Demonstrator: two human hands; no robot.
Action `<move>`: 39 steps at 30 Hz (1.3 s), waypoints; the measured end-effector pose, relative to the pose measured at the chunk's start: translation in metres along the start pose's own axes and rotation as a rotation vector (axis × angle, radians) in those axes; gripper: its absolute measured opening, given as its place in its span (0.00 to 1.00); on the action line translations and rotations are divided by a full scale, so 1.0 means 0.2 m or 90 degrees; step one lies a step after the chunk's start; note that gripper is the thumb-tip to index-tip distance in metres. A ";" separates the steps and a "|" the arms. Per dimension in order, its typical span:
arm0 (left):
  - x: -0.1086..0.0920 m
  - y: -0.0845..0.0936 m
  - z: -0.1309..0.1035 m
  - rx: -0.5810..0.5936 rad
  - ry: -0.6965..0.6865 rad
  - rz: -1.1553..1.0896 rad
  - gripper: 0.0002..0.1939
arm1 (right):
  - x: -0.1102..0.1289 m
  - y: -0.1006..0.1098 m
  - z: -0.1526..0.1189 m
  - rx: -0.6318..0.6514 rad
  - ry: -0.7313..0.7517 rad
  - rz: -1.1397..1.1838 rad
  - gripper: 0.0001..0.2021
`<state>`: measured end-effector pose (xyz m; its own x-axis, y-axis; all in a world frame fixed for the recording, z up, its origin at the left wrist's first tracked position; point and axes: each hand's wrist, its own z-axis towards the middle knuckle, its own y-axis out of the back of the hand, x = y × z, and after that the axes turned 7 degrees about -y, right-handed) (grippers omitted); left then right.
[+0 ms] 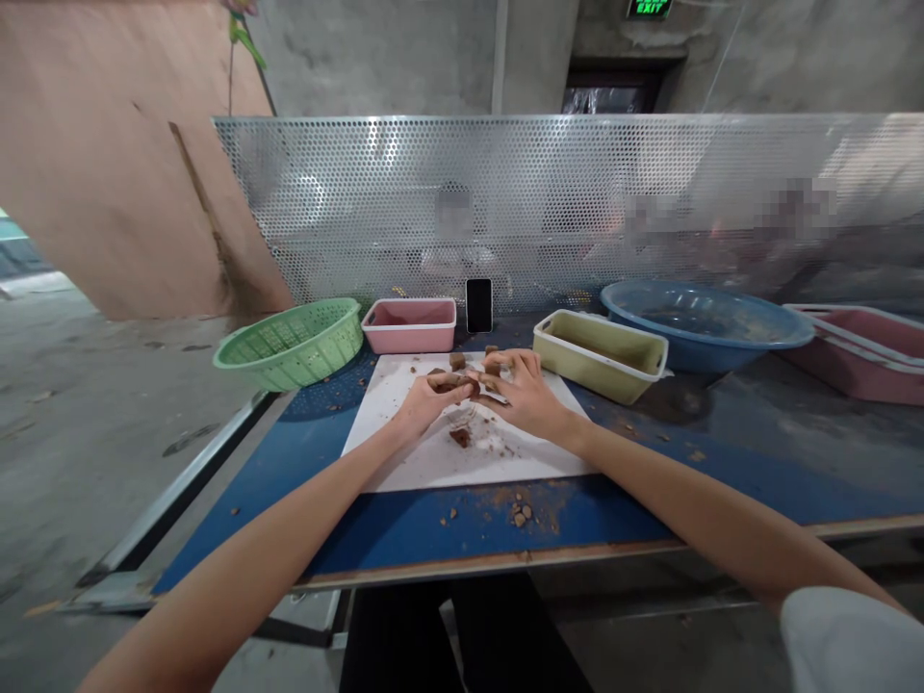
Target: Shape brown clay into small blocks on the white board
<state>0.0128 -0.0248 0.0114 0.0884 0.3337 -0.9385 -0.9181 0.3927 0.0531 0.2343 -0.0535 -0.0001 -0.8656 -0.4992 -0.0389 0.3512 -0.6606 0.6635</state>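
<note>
My left hand (pixel 424 404) and my right hand (pixel 530 399) meet over a white board (pixel 404 462) on the blue table. Their fingers close round a brown clay-like lump (pixel 474 386), partly hidden by the fingertips. Just behind the hands sits a brown chunk (pixel 457 361). In front of them lies a darker reddish-brown piece (pixel 460 438), with crumbs scattered around it.
A green basket (pixel 295 342) and a pink bin (pixel 410 332) stand at the left. An upright phone (pixel 479 306) is behind the board. To the right are a yellow-green bin (pixel 599 356), a blue basin (pixel 707 327) and pink bins (pixel 859 356). Small lumps (pixel 521 514) lie near the front edge.
</note>
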 end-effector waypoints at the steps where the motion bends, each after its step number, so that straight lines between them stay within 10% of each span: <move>1: 0.00 0.00 0.00 0.000 0.002 -0.013 0.23 | 0.00 0.00 0.00 -0.004 -0.007 0.011 0.18; 39: 0.04 -0.03 0.00 -0.019 0.141 -0.285 0.26 | 0.05 -0.01 0.01 -0.019 -0.078 0.166 0.20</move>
<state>0.0185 -0.0256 0.0042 0.3946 -0.0537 -0.9173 -0.8199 0.4302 -0.3779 0.2247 -0.0559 0.0001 -0.7810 -0.5839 0.2218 0.5761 -0.5363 0.6168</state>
